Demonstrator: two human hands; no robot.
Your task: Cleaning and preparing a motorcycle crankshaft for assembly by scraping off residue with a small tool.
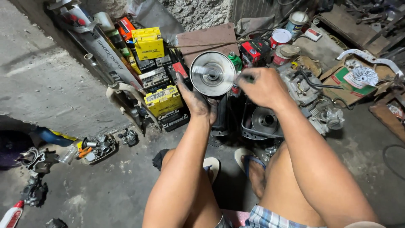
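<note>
- Bare concrete floor, grey and oil-stained, running up to a rough plastered wall at the back; cramped workshop corner, parts heaped along the wall.
- Seen from above: two bare knees and two flip-flopped feet, one sandal pale, the other with a blue strap.
- One round metal pulley disc, shiny face toward the camera, held up just above the floor clutter, in the middle of the view.
- Left hand, blackened with grease, clamped on the disc's lower left edge.
- Right hand closed in a fist round a thin tool that reaches to the disc's hub; tool mostly hidden.
- Two yellow batteries: one high in the stack, one lower down.
- One dark basket below the hands, with a second disc inside.
- Three cans near the back: one red and white, one pale, one rusty-lidded.
- One small tray of bolts on the floor, left.
</note>
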